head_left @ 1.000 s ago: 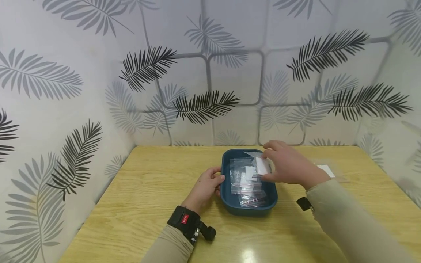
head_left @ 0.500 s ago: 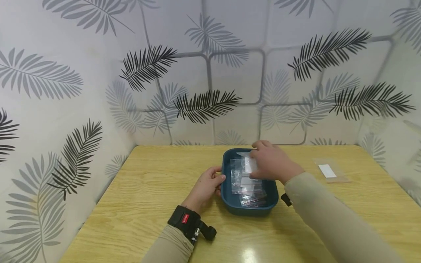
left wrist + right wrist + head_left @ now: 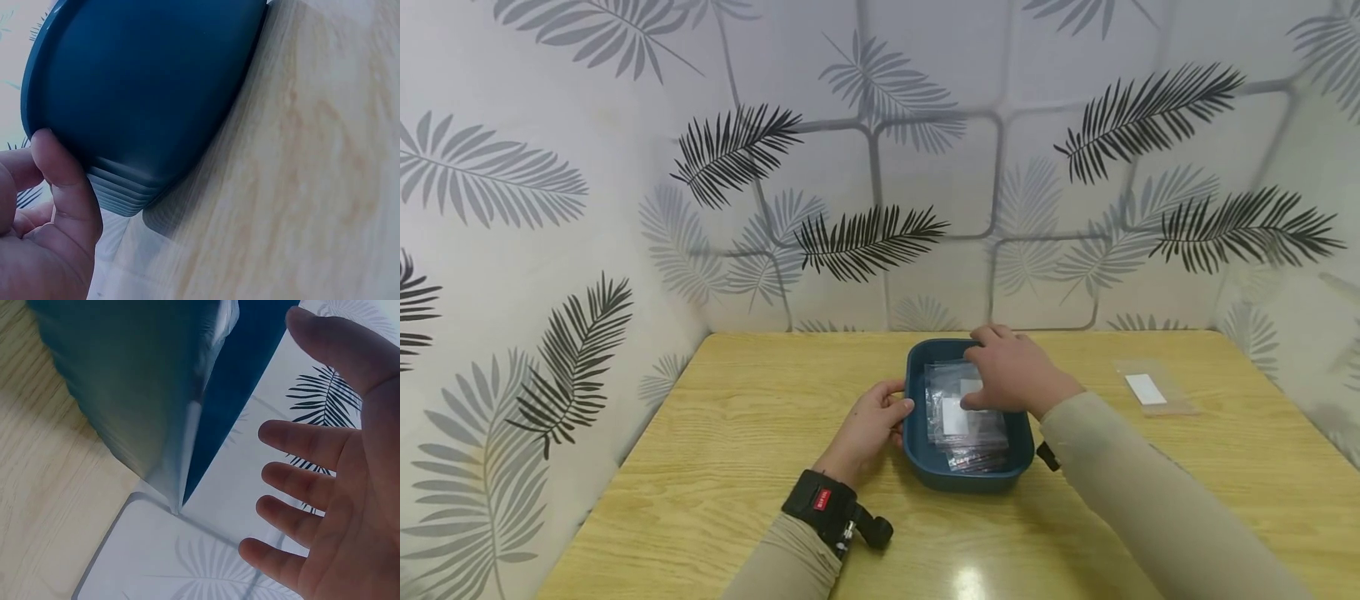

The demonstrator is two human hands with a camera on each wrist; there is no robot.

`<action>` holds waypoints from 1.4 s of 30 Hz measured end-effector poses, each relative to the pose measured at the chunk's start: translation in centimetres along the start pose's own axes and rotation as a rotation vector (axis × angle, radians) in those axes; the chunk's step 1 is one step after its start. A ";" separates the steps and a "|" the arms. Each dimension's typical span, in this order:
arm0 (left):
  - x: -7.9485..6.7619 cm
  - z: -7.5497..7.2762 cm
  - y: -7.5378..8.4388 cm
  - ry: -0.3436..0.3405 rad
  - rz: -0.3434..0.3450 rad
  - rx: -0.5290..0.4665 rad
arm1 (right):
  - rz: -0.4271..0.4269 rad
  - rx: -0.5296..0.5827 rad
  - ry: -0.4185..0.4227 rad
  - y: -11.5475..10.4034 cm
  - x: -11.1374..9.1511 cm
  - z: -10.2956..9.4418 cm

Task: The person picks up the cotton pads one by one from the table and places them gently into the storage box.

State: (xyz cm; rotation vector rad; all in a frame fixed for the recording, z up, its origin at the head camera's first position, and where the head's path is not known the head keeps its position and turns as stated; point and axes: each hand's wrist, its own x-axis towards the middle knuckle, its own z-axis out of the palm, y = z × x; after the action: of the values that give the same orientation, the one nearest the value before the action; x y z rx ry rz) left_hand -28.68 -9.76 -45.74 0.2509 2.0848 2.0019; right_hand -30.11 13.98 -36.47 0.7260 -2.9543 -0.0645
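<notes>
A blue plastic bin [image 3: 966,483] stands on the table with several clear zip-lock bags [image 3: 970,433] piled in it. A white piece [image 3: 955,417] shows in the top bag. At the bin's left side, my left hand [image 3: 868,429] holds the rim; in the left wrist view the thumb [image 3: 59,162] lies against the rim, with fingers partly hidden behind. Over the bin's right side is my right hand [image 3: 1018,371], its fingers spread above the bags. Nothing lies in that palm [image 3: 350,519] in the right wrist view; the bin's wall [image 3: 119,394] is beside it.
Another clear bag [image 3: 1180,404] with a white piece lies on the wooden table [image 3: 737,417] at the right. Behind the table's back edge stands a leaf-patterned wall [image 3: 925,292].
My right hand has moved left over the bin and let go of a clear bag, which now lies on the pile. The left hand stays at the rim.
</notes>
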 end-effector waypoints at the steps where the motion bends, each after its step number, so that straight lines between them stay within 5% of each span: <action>1: 0.0 0.0 0.0 0.000 -0.001 0.000 | -0.002 0.003 -0.001 0.0 -0.1 0.0; 18: 0.1 0.0 -0.2 -0.004 -0.001 0.000 | -0.027 0.050 0.025 2.5 -1.1 0.4; 35: 0.0 -0.3 -0.1 -0.021 0.022 -0.033 | -0.010 0.171 0.015 10.1 -3.8 1.2; 42: 0.1 -0.2 -0.3 -0.025 0.021 -0.037 | 0.022 0.187 -0.062 13.8 -6.0 2.2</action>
State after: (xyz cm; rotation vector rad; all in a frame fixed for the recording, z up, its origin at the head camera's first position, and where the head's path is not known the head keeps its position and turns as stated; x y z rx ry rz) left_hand -28.81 -9.91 -46.06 0.2902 2.0362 2.0371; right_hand -31.41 29.04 -38.33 0.7249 -3.0566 0.1966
